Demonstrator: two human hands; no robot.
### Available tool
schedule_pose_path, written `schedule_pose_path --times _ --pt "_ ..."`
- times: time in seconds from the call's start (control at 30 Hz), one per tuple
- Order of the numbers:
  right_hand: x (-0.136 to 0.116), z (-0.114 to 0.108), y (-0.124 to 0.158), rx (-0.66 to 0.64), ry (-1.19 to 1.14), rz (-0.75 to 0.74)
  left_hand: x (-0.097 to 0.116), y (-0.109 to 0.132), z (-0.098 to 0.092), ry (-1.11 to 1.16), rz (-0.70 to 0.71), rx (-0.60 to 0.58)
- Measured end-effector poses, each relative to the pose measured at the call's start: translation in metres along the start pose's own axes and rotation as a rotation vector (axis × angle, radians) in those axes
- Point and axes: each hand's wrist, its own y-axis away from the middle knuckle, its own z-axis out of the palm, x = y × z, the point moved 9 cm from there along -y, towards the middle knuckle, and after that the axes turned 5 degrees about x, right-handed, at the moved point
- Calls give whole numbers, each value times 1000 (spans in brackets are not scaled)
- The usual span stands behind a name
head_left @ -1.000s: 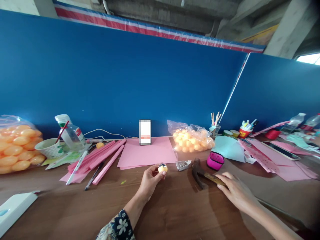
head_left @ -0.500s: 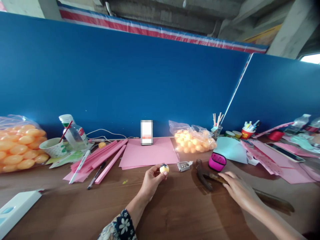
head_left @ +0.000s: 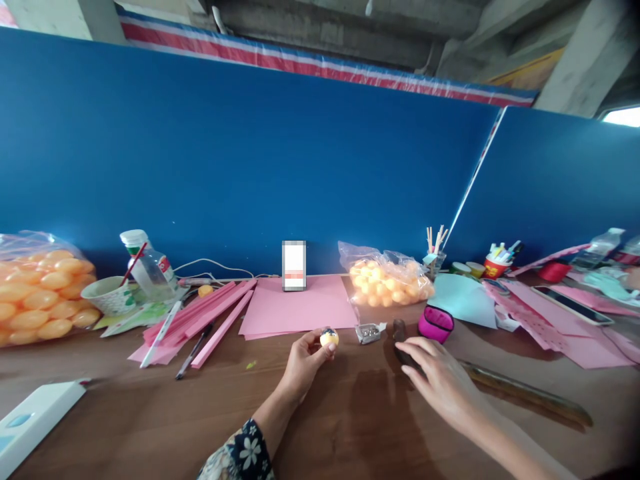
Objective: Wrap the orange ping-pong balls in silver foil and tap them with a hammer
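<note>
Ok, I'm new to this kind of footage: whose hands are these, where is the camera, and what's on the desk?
The camera sits on a person's head, looking forward and down, so both hands are that person's own. The left hand pinches a small yellow ball with dark marks in its fingertips. The right hand lies open over the head end of a hammer, whose handle runs to the right on the wooden table. Behind them lie pink paper sheets, a pink pouch and a bag of orange balls. A blue partition closes the back.
</note>
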Motion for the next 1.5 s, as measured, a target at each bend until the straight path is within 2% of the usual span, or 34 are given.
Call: schedule_pose_path --times 0.1,0.17,0.37,0.5,0.67,0.83,1.2,1.5 --pt "-28 5 -13 20 -12 -44 0 1 0 17 1 2" --pt "-35 4 -25 63 -1 -45 0 1 -1 22 -3 14" --pt "-20 -6 -68 200 61 84 -3 0 -2 27 -29 25" --pt "-22 8 -85 113 97 104 -4 -2 -2 21 -35 20" --pt "-23 40 -86 -106 180 121 -3 -1 -2 19 -39 34" --pt "-19 53 -87 -191 188 111 -3 -1 -2 21 -46 40" --pt "-22 73 -91 -206 211 108 -1 -2 -1 19 -29 42" --pt "-20 66 -85 -161 234 113 -4 -4 -3 18 -21 39"
